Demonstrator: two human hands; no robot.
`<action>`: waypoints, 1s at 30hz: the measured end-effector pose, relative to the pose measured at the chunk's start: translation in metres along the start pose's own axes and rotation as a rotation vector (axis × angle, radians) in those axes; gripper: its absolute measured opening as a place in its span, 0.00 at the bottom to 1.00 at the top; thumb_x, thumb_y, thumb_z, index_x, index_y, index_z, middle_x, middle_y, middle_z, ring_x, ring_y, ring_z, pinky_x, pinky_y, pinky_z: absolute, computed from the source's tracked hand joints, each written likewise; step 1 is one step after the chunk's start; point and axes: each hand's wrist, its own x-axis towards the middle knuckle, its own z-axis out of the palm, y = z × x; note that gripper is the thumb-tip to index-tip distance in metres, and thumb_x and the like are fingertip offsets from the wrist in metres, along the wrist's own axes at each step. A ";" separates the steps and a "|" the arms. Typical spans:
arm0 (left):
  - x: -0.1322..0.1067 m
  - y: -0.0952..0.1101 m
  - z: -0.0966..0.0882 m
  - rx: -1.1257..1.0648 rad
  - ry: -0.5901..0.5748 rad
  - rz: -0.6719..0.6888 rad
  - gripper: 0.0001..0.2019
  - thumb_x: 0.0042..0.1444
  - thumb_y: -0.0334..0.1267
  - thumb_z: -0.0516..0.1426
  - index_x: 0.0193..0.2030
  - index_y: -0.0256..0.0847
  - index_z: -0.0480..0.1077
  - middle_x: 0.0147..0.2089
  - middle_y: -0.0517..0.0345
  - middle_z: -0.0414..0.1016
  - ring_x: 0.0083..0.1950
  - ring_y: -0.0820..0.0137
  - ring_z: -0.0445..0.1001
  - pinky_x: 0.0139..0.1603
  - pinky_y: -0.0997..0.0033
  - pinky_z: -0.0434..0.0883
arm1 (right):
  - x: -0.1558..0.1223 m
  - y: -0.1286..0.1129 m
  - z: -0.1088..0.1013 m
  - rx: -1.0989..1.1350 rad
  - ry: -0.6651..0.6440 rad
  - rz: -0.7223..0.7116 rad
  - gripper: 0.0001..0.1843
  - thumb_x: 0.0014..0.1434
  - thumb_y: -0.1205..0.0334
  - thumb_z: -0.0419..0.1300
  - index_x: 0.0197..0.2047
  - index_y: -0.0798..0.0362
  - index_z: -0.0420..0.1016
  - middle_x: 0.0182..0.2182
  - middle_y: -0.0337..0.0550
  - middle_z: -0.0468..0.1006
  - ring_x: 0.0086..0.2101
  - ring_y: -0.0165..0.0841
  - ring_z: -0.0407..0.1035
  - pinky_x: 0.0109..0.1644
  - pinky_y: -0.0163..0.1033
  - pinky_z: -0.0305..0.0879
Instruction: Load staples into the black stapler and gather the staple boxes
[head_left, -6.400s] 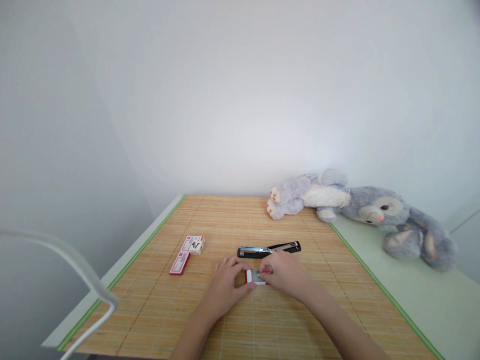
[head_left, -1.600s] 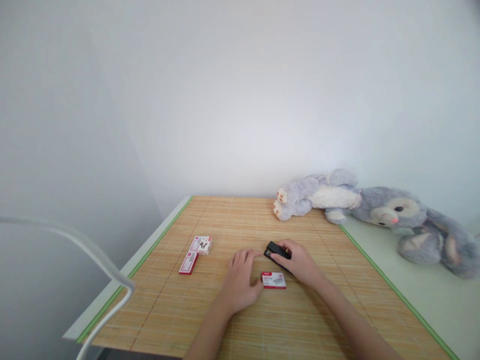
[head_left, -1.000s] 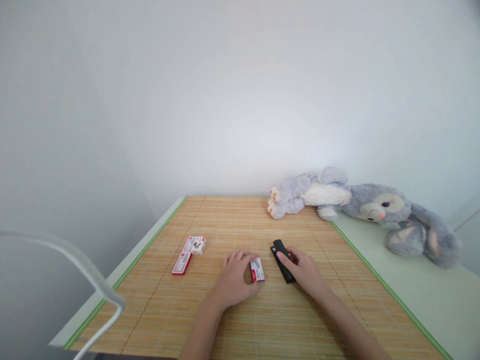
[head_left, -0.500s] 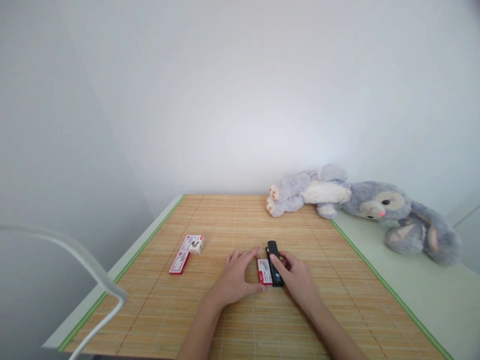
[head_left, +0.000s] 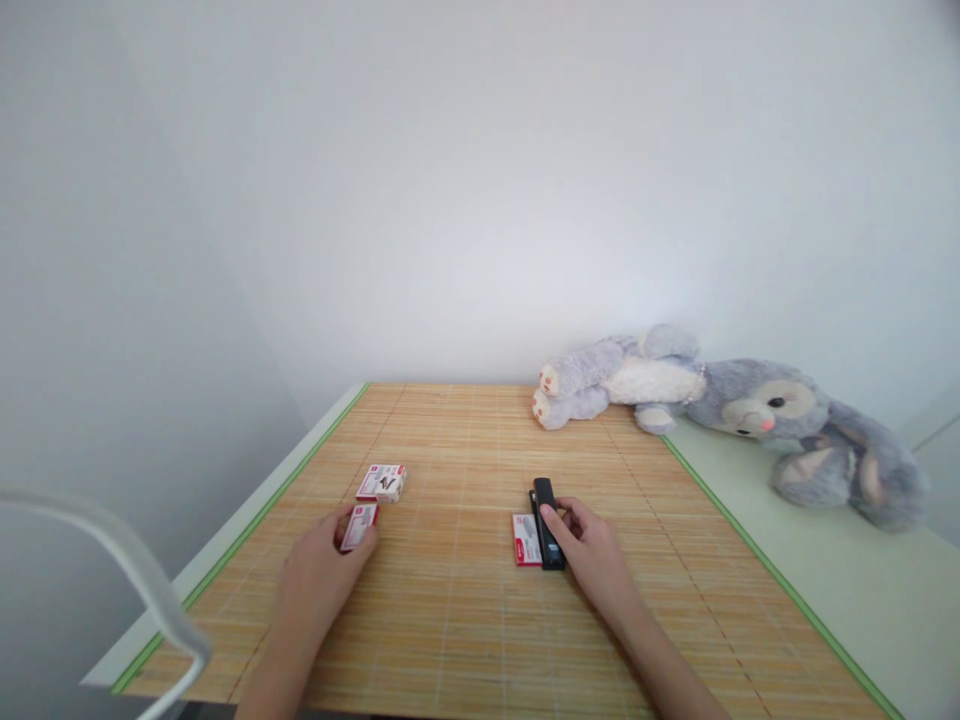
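A closed black stapler [head_left: 544, 500] lies lengthwise on the bamboo mat [head_left: 465, 620], its near end under my right hand [head_left: 592, 550], whose fingers curl round it. A small red-and-white staple box [head_left: 526, 540] lies flat against the stapler's left side. At the left, my left hand [head_left: 315, 580] pinches the near end of a flat red staple box [head_left: 361, 522] between thumb and fingers. Just beyond that box sits a white-and-red staple box [head_left: 384, 482], apart from both hands.
A grey plush rabbit [head_left: 720, 405] lies along the back right, half on the mat and half on the pale green tabletop [head_left: 825, 590]. A white wall stands right behind the table. A curved white bar [head_left: 135, 575] crosses the lower left corner.
My left hand has left the staple box beside the stapler and moved left to the flat red box. The right hand stays on the stapler, now lying lengthwise next to the box.
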 end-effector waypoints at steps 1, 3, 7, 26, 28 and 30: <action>-0.007 0.010 0.004 -0.026 -0.014 0.033 0.26 0.58 0.57 0.56 0.58 0.46 0.73 0.43 0.53 0.80 0.44 0.56 0.77 0.45 0.61 0.69 | 0.000 0.000 0.000 -0.001 -0.001 -0.002 0.27 0.65 0.36 0.57 0.47 0.51 0.80 0.25 0.38 0.75 0.27 0.35 0.69 0.30 0.38 0.59; -0.024 0.039 0.015 -0.072 -0.023 0.080 0.25 0.57 0.55 0.57 0.57 0.45 0.74 0.42 0.54 0.80 0.43 0.58 0.77 0.44 0.63 0.68 | 0.000 0.001 0.001 -0.003 -0.002 -0.007 0.27 0.65 0.36 0.57 0.47 0.51 0.80 0.24 0.37 0.74 0.27 0.35 0.69 0.30 0.38 0.59; -0.054 0.110 0.040 -0.228 -0.038 0.198 0.21 0.58 0.49 0.58 0.55 0.44 0.75 0.43 0.53 0.80 0.43 0.61 0.76 0.47 0.63 0.68 | 0.000 0.000 0.000 -0.004 0.003 -0.017 0.26 0.65 0.37 0.57 0.47 0.52 0.80 0.24 0.37 0.74 0.27 0.35 0.69 0.30 0.38 0.59; -0.046 0.170 0.060 -0.460 -0.460 0.682 0.39 0.43 0.45 0.73 0.64 0.54 0.69 0.62 0.55 0.72 0.64 0.54 0.66 0.65 0.54 0.64 | -0.001 -0.004 0.001 0.033 0.012 -0.038 0.27 0.64 0.36 0.57 0.44 0.52 0.80 0.24 0.39 0.76 0.27 0.35 0.70 0.30 0.37 0.60; -0.047 0.175 0.064 -0.462 -0.459 0.685 0.40 0.42 0.46 0.73 0.64 0.54 0.68 0.62 0.54 0.72 0.63 0.53 0.67 0.64 0.53 0.65 | 0.000 -0.004 0.001 0.028 0.022 -0.030 0.28 0.64 0.35 0.57 0.43 0.52 0.80 0.23 0.39 0.76 0.26 0.36 0.69 0.30 0.37 0.60; -0.044 0.171 0.063 -0.460 -0.430 0.681 0.44 0.42 0.49 0.73 0.68 0.53 0.65 0.65 0.53 0.69 0.65 0.53 0.65 0.66 0.53 0.63 | 0.001 -0.003 0.002 0.024 0.037 -0.021 0.28 0.63 0.34 0.57 0.41 0.53 0.81 0.23 0.40 0.76 0.26 0.35 0.69 0.29 0.37 0.60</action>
